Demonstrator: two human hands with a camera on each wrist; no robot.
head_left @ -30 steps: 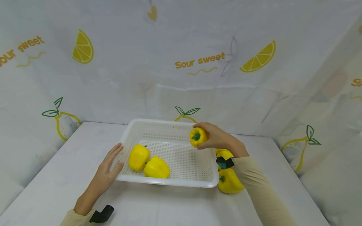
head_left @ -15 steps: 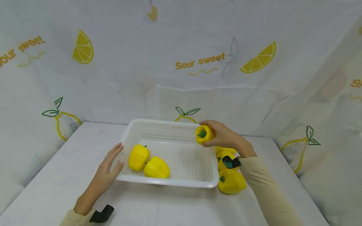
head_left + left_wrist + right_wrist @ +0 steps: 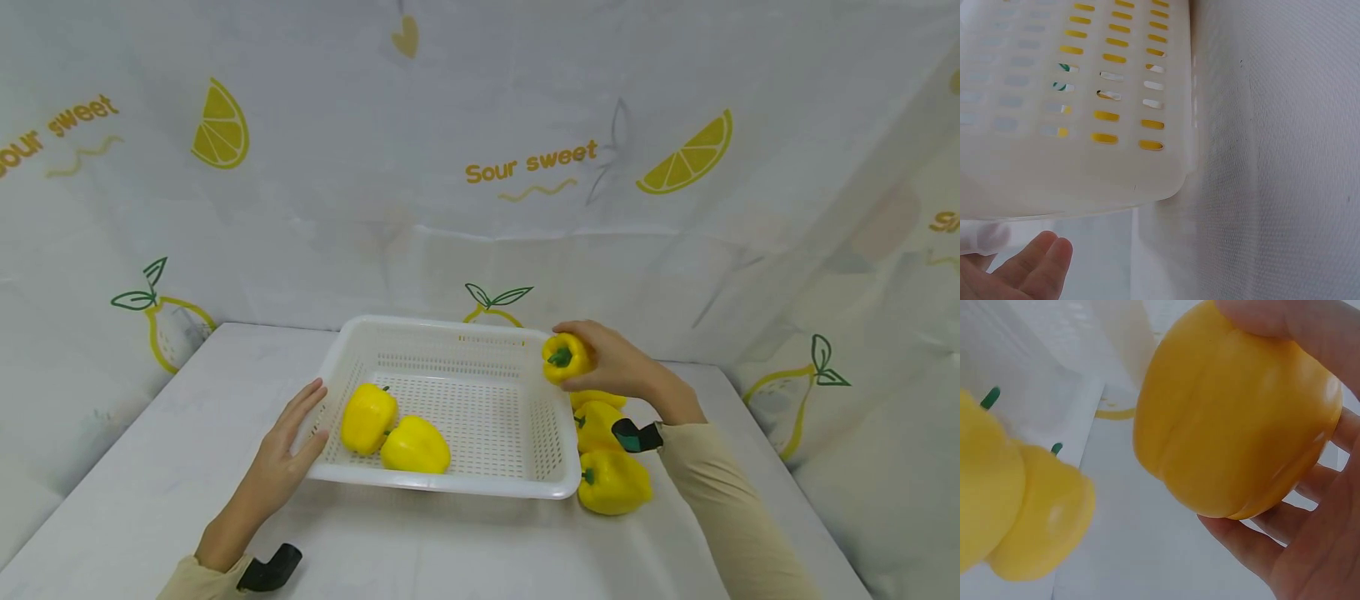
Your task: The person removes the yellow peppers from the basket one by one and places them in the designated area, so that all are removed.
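1. Right of centre in the head view, the right hand (image 3: 618,367) has its grip clamped round a yellow bell pepper (image 3: 576,354), fingers above and thumb below, green stem (image 3: 558,357) facing left.
2. That pepper overlaps the back right corner of the white basket (image 3: 495,486) in the same frame.
3. In the right wrist view it fills the upper right of the frame, with a white surface showing between it and two yellow peppers at the left edge.
4. Left of centre in the head view, the left hand (image 3: 281,454) lies at the basket's left rim, its grip apart, fingers straight; whether it touches is hard to tell.
5. Inside the basket, towards its lower left, two peppers sit close together: one upper left (image 3: 369,419), one lower right (image 3: 417,446).
6. Right of the basket, three peppers line up on the bench (image 3: 420,550): the lowest (image 3: 617,483), the middle (image 3: 596,425) and the partly hidden top one (image 3: 600,400).
7. A lemon-printed backdrop (image 3: 337,208) fills the frame's upper half.
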